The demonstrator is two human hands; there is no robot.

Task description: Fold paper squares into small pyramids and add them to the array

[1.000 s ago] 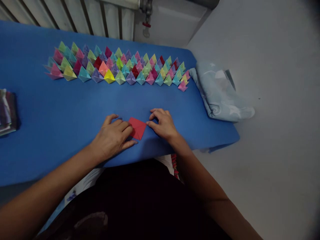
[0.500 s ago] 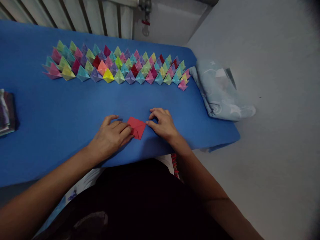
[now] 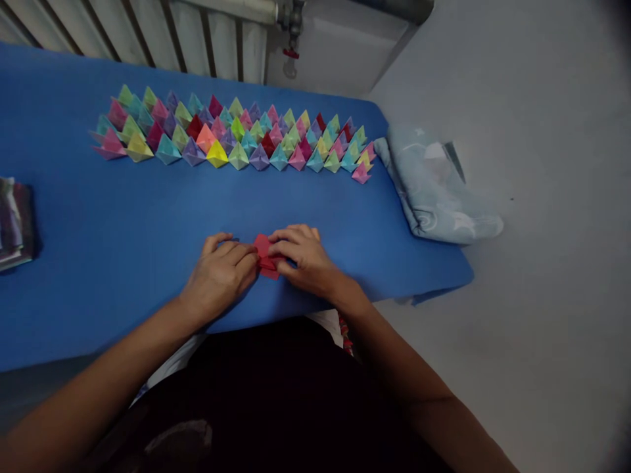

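A small red folded paper [image 3: 261, 245] lies on the blue-covered table between my two hands. My left hand [image 3: 220, 270] has its fingertips on the paper's left edge, the fingers bent and close together. From the right, my right hand [image 3: 305, 259] reaches over the paper with curled fingers and thumb at a raised fold near its middle. My fingers hide the paper's right part. Farther back stand rows of folded paper boats [image 3: 239, 157] in pink, blue, green, yellow, purple and red.
A folded light-blue cloth [image 3: 428, 190] lies at the table's right end, by the grey wall. At the left edge rests a dark stack [image 3: 17, 223], partly cut off. A white radiator [image 3: 197, 46] with a red-handled valve [image 3: 290, 52] is behind the blue table cover [image 3: 123, 230].
My right hand has moved left, from the paper's right corner to over its middle, and part of the paper is now folded up. My left hand stays at its left edge.
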